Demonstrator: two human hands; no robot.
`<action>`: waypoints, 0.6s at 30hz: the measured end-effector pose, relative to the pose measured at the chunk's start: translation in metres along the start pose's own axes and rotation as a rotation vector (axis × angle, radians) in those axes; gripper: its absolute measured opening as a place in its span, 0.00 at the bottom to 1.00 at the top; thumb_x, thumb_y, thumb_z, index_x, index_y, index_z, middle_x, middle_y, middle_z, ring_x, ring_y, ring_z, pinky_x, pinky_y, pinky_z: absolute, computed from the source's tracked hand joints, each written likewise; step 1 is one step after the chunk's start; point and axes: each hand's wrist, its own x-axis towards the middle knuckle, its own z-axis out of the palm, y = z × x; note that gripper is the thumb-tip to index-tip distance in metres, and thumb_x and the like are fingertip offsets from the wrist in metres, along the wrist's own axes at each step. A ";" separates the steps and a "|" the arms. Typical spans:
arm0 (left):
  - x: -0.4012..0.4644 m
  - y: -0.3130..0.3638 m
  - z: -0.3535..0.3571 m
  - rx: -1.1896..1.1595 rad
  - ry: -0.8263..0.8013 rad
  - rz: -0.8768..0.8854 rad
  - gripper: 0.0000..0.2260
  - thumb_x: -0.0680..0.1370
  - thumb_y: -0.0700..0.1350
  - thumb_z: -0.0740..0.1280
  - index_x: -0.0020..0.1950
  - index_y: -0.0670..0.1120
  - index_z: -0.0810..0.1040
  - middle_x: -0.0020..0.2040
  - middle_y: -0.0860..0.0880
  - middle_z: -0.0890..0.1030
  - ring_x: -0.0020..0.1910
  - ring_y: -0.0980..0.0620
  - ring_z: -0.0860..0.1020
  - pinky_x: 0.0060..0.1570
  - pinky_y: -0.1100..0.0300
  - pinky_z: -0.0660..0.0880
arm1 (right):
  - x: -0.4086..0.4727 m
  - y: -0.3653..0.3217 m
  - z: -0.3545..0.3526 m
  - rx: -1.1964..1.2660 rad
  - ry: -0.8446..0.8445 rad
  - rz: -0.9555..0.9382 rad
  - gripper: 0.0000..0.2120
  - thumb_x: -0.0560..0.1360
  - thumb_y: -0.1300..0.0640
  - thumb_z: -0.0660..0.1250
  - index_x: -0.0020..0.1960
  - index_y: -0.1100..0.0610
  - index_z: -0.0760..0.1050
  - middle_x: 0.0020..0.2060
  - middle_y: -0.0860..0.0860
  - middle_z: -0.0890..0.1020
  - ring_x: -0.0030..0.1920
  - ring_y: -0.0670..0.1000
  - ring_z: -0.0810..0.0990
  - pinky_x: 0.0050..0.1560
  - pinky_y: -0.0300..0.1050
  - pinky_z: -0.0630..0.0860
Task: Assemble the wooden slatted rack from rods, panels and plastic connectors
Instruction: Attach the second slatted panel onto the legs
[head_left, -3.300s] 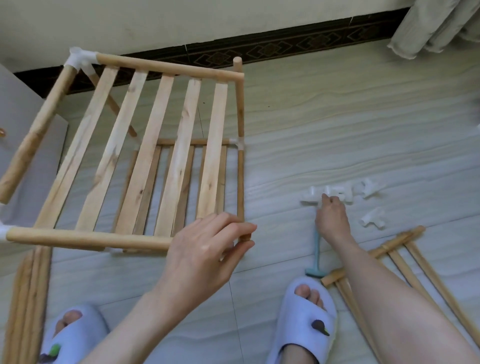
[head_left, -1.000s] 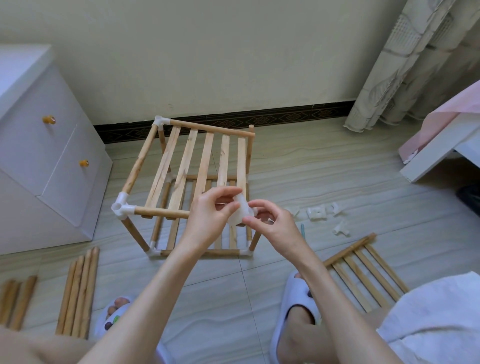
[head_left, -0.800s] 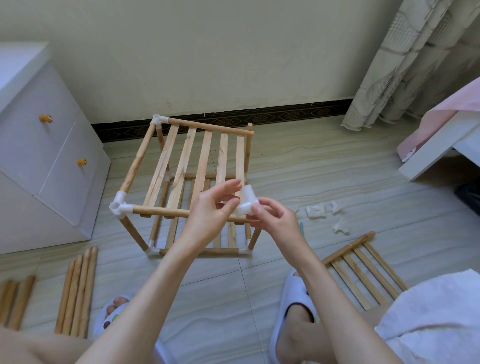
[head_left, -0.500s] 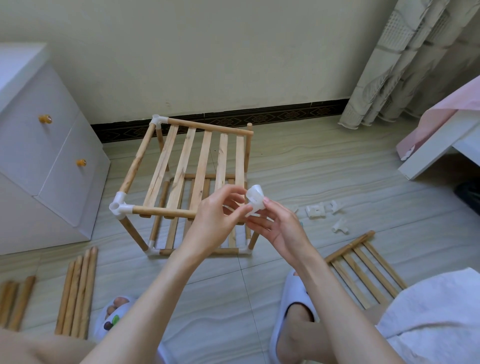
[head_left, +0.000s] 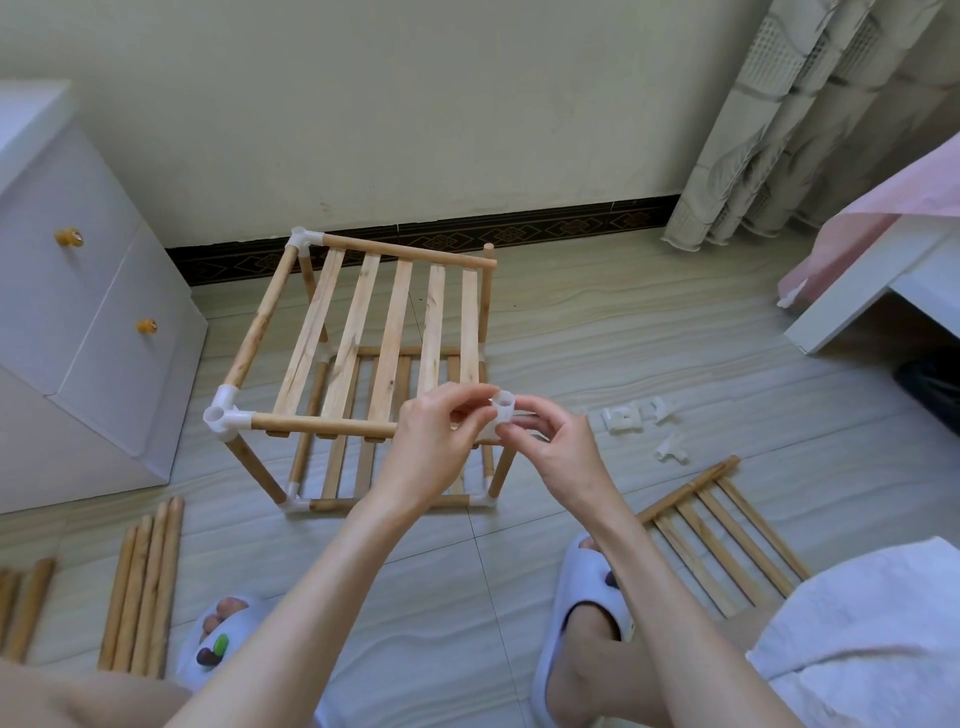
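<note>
**A:** What is the person holding?

**B:** A little white plastic connector (head_left: 503, 413). Both hands pinch it. The left hand (head_left: 436, 441) has its thumb and fingers on the left side of it, and the right hand (head_left: 553, 447) pinches it from the right and below.

**A:** Where is it?

**B:** Up in the air, right at the near right corner of the wooden rack (head_left: 363, 364). The front rod of the rack runs off to the left of the grip, and I cannot tell if the connector touches its end.

**A:** What does the rack look like?

**B:** It stands on the floor. It has 5 slats on top and a second row of slats lower down. White connectors sit on its 2 left top corners.

**A:** What else is close by?

**B:** To the right of the hands, a few spare connectors (head_left: 644, 423) lie on the floor. Below those, nearer the person, lies a loose slat panel (head_left: 722, 535). Far to the left and lower down, a bunch of loose rods (head_left: 143, 582) lies flat.
</note>
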 end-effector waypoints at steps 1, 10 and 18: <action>0.000 0.000 0.002 0.006 -0.007 -0.004 0.10 0.77 0.39 0.67 0.57 0.45 0.81 0.50 0.52 0.82 0.47 0.61 0.78 0.49 0.74 0.72 | 0.000 0.004 -0.001 -0.034 0.013 0.002 0.11 0.74 0.62 0.69 0.51 0.48 0.78 0.49 0.50 0.83 0.52 0.46 0.81 0.50 0.38 0.77; 0.001 -0.041 0.023 0.487 -0.140 0.020 0.12 0.79 0.42 0.64 0.62 0.47 0.77 0.55 0.50 0.78 0.56 0.50 0.72 0.54 0.56 0.70 | 0.003 0.033 -0.023 -0.277 0.415 0.092 0.05 0.76 0.55 0.65 0.51 0.51 0.71 0.49 0.48 0.78 0.49 0.43 0.77 0.38 0.29 0.71; 0.010 -0.055 0.031 0.750 -0.203 0.059 0.15 0.76 0.50 0.68 0.62 0.51 0.76 0.53 0.49 0.72 0.54 0.48 0.68 0.50 0.57 0.63 | 0.013 0.047 -0.024 -0.350 0.352 0.023 0.05 0.76 0.60 0.65 0.50 0.53 0.72 0.52 0.46 0.74 0.51 0.44 0.77 0.44 0.30 0.73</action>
